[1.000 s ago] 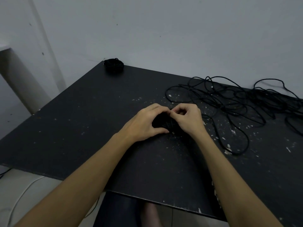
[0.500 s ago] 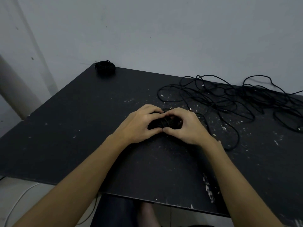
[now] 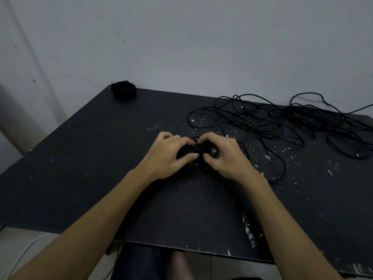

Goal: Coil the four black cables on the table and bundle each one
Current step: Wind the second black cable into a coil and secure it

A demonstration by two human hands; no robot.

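With the small black coiled cable bundle point(image 3: 196, 151) pinned at table centre, left hand point(image 3: 168, 156) and right hand point(image 3: 224, 156) both pinch it — likely cinching the wrap. 1 finished black coil point(image 3: 123, 90) is parked at 11 o'clock; the loose black cable tangle point(image 3: 282, 122) waits at 2 o'clock, within reach.

Bare, makeshift work room, likely a spare corner of a home or small workshop. Plain grey-white painted wall point(image 3: 201, 47), scuffed and marked. Rough black bench point(image 3: 80, 168), top flecked with white paint or chipped spots, near edge worn. Pale tiled floor point(image 3: 18, 239) below, white cord point(image 3: 24, 251) trailing across it. No fittings or signage to narrow it further.
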